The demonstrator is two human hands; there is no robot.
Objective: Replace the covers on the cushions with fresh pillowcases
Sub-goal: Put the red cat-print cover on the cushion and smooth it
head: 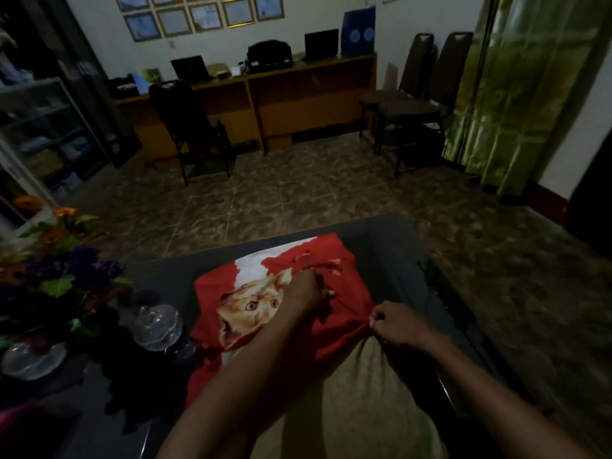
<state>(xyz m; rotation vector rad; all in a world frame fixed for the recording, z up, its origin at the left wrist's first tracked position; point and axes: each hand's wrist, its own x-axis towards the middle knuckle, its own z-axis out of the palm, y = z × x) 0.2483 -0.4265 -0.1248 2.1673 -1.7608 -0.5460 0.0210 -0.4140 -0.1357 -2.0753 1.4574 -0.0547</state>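
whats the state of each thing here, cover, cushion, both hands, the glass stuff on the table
red cat pillowcase: bunched over the cushion's far end only
cushion: lying on the dark table, near part bare
left hand: pressing down on the pillowcase
right hand: pinching the pillowcase edge
lidded glass jar: upright, lid on
glass dish: resting flat

A red pillowcase (344, 329) printed with a cat lies on a dark table (390, 246), partly over a tan cushion (357, 402). On the pillowcase, the left hand (303, 291) grips bunched fabric; the right hand (395, 326) pinches its edge. Left of the pillowcase stand a glass jar (157, 326) and flowers (66, 270).
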